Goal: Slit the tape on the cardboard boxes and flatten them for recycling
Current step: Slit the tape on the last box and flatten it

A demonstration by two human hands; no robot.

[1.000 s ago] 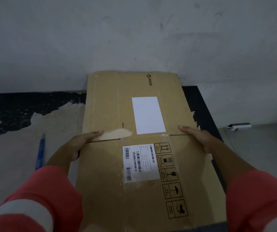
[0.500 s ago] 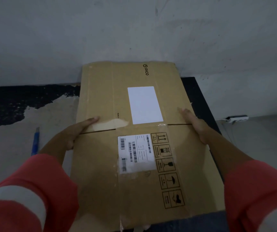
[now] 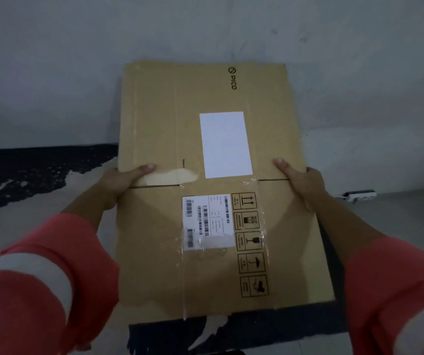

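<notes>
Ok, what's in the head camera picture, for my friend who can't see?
A left hand and a right hand, in red sleeves, grip the side edges of a flat PICO cardboard box, thumbs on its face. It carries a blank white label and a barcode label, with a grey wall behind.

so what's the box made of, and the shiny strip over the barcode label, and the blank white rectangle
The box: brown cardboard, matte, with fold creases and printed handling symbols. The shiny strip: seemingly clear plastic packing tape, glossy and wrinkled, the barcode label visible through it. The blank white rectangle: probably a paper sticker, smooth and flat; paper or film is unclear.
</notes>
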